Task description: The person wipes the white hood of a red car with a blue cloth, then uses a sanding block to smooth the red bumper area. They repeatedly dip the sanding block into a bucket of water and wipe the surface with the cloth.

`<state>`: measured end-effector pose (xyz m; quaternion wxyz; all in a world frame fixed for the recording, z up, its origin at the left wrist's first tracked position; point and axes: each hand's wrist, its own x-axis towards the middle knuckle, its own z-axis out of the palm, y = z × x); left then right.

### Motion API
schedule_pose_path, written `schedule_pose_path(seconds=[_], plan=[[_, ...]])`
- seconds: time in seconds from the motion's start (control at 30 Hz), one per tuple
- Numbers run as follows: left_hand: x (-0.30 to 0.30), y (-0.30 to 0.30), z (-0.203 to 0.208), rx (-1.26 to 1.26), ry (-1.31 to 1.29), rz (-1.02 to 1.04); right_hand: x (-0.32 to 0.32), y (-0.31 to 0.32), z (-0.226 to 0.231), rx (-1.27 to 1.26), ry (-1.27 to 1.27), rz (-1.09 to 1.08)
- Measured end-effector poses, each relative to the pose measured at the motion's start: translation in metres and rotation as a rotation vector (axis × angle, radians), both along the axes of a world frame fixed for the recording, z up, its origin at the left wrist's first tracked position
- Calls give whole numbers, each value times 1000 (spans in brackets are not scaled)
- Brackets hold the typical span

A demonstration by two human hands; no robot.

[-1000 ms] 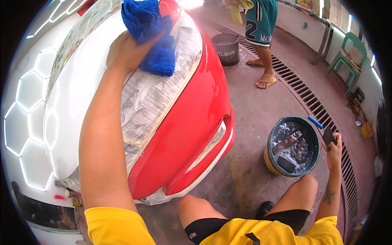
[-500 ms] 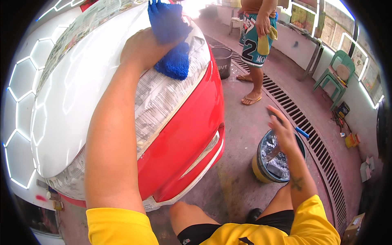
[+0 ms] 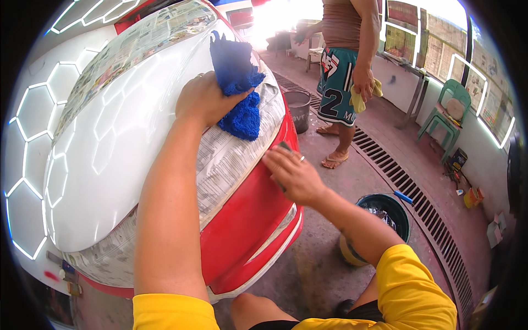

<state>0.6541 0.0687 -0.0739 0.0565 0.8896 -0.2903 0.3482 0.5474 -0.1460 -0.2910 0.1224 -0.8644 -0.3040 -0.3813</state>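
My left hand (image 3: 202, 100) grips a blue fluffy cloth (image 3: 238, 88) and rests it on the newspaper-masked strip (image 3: 228, 159) of a car's rear. The car has a glossy white panel (image 3: 110, 148) and a red bumper (image 3: 247, 220). My right hand (image 3: 291, 175) lies flat on the red bumper's upper edge, just below the cloth, pressing a small dark pad (image 3: 284, 146) that is mostly hidden under the fingers.
A dark bucket (image 3: 385, 220) stands on the floor by my right arm, a blue-handled tool at its rim. A second bucket (image 3: 298, 110) sits beyond the car. A person (image 3: 346, 66) holding a yellow cloth stands near a floor drain grate (image 3: 418, 203). A green chair (image 3: 445, 118) is at the right wall.
My right hand has come from the bucket on the floor up to the red bumper, bringing the small dark pad. My left hand with the blue cloth has stayed on the masked strip.
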Motion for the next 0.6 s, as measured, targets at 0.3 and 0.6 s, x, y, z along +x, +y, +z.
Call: schedule_pose_path(seconds=[0.3, 0.6], plan=[[-12, -4, 5, 20, 69, 17, 12, -19, 4, -28, -78, 163], [-4, -4, -3, 27, 61, 43, -24, 50, -30, 103, -72, 125]])
